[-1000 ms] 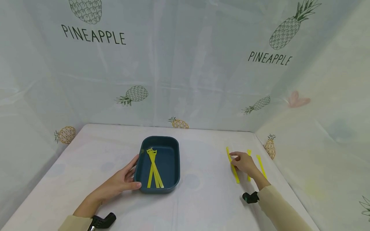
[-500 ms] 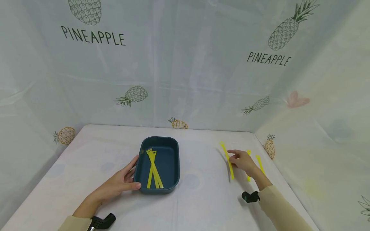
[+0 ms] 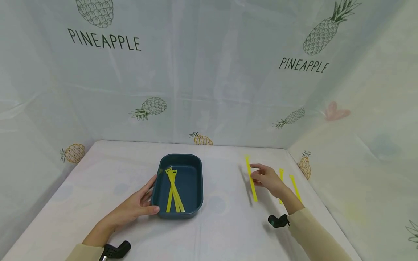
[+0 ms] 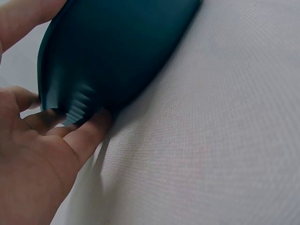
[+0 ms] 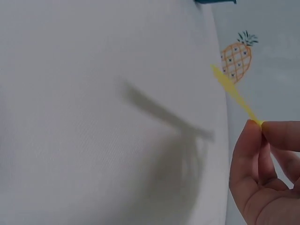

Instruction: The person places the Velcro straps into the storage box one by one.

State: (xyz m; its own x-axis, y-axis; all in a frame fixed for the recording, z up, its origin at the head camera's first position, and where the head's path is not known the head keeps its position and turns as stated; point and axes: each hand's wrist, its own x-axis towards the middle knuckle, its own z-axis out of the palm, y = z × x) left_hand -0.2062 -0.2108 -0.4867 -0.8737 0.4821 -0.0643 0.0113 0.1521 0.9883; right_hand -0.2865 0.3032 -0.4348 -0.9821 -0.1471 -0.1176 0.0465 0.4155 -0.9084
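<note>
My left hand point(image 3: 132, 208) holds a dark teal tray point(image 3: 194, 185) by its left side, the thumb at the near corner. In the left wrist view, bent fingertips meet the outer wall of the tray point(image 4: 112, 51) low down, near the tablecloth. Inside the tray, several flat yellow cable ties point(image 3: 175, 192) lie crossed, slotted heads at the far end. My right hand point(image 3: 269, 180) pinches another yellow cable tie point(image 3: 253, 186) at mid-length between thumb and forefinger. That tie point(image 5: 228, 86) hangs above the table, its shadow falling on the cloth.
Right of my right hand lie two more yellow cable ties, a nearer one point(image 3: 281, 174) partly behind the hand and a farther one point(image 3: 295, 187). White cloth point(image 3: 222, 232) covers the table. A pineapple-printed curtain point(image 3: 212, 72) stands around its back and sides.
My right hand has lifted the yellow cable tie off the cloth and moved left with it, toward the tray. My left hand and the tray have stayed put.
</note>
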